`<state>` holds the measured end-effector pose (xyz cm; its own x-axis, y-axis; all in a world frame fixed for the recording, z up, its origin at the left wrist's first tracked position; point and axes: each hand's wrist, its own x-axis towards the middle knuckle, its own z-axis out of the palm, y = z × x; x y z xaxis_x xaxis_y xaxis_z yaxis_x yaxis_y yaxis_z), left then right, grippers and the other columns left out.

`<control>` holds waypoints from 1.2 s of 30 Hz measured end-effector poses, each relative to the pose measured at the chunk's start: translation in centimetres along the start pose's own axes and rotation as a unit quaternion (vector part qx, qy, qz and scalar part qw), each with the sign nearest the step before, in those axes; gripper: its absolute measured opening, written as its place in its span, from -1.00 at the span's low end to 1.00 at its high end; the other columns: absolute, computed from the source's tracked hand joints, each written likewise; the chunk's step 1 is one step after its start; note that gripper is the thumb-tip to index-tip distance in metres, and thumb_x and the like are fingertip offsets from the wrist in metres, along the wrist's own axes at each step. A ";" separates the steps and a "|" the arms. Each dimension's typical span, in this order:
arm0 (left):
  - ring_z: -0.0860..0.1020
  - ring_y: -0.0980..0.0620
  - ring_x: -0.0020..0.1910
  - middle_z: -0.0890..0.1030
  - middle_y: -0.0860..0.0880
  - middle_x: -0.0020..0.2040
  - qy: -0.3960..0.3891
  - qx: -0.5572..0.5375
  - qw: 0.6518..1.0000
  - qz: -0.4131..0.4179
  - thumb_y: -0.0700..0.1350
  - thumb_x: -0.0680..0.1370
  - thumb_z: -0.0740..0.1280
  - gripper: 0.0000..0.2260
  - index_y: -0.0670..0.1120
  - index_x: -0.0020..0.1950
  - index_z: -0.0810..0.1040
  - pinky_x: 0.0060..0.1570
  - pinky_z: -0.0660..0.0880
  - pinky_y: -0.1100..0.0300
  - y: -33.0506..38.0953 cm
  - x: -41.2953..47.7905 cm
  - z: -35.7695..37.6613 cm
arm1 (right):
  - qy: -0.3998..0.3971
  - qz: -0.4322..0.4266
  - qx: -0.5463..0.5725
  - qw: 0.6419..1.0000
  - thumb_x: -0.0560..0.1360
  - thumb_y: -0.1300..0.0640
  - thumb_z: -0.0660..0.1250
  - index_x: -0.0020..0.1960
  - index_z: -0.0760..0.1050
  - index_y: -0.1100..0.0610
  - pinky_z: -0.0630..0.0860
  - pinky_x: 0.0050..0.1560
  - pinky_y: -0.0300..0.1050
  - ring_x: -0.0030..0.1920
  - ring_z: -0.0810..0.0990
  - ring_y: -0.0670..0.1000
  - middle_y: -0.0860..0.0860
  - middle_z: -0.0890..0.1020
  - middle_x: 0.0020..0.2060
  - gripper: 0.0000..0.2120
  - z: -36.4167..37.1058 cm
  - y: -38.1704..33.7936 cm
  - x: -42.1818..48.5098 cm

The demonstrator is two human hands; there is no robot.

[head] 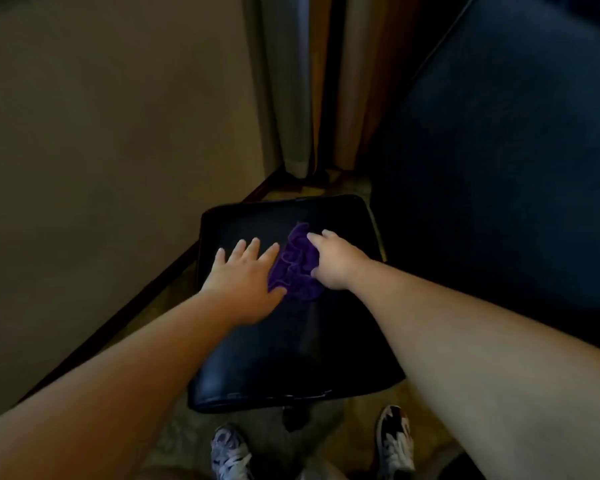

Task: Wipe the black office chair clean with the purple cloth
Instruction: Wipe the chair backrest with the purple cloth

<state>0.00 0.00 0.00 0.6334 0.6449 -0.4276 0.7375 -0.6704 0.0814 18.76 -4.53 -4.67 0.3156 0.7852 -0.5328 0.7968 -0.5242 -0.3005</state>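
The black office chair's seat (291,348) fills the middle of the head view, seen from above, glossy and dark. A crumpled purple cloth (297,268) lies on its far half. My left hand (245,275) lies flat on the seat with straight spread fingers, its thumb touching the cloth's left edge. My right hand (335,259) rests on the cloth's right side, fingers stretched over the bunched fabric; whether they curl into it is hidden.
A beige wall (101,168) with a dark skirting board runs along the left. Curtains (291,81) hang in the far corner. A large dark blue upholstered piece (499,150) stands close on the right. My two sneakers (229,455) stand on patterned carpet below the seat.
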 end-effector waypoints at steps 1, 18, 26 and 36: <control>-0.08 -0.17 0.61 -0.04 -0.12 0.65 -0.002 0.006 1.000 -0.009 0.32 0.57 0.14 -0.24 0.09 0.63 -0.15 0.51 -0.09 -0.24 -0.4 -0.5 1.4 | 0.022 0.010 0.033 0.999 0.53 0.21 0.40 0.63 -0.07 -0.12 0.43 0.36 0.07 0.53 0.26 0.17 -0.01 -0.07 0.64 -0.12 1.8 0.0 0.8; 0.05 -0.13 0.60 0.06 -0.08 0.64 0.090 0.051 0.993 -0.058 0.30 0.59 0.14 -0.27 0.07 0.64 -0.10 0.52 0.04 -0.20 -1.6 -13.3 7.2 | 0.147 0.009 0.273 0.951 0.62 0.24 0.15 0.27 0.50 0.31 0.51 0.18 0.09 0.15 0.56 0.25 0.20 0.56 0.08 -0.71 8.6 0.2 -4.7; 0.47 -0.08 0.35 0.38 -0.04 0.49 0.135 -0.039 0.989 -0.045 0.25 0.56 0.26 -0.27 0.08 0.63 0.02 0.15 0.49 0.03 3.9 -15.2 1.5 | 0.105 -0.141 0.628 0.758 0.69 0.14 0.07 0.00 0.51 0.01 0.41 0.11 0.11 -0.15 0.62 0.00 -0.01 0.63 -0.16 -0.75 -1.7 -3.3 -18.1; 0.60 0.03 -0.12 0.65 -0.01 -0.11 0.327 -0.433 0.838 0.060 -0.24 0.58 0.30 -0.88 -0.05 0.03 0.57 -0.21 0.46 0.32 13.8 -14.7 -3.5 | 0.206 -0.264 0.582 0.741 0.64 0.16 0.16 -0.08 0.53 0.05 0.54 -0.23 -0.14 -0.23 0.62 -0.02 0.02 0.63 -0.19 -0.80 -7.1 1.5 -30.2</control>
<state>1.69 -17.48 10.57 0.4991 0.8448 0.1929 0.3732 -0.4104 0.8321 14.10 -26.69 16.53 0.4399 0.8903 0.1180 -0.0431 0.1522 -0.9874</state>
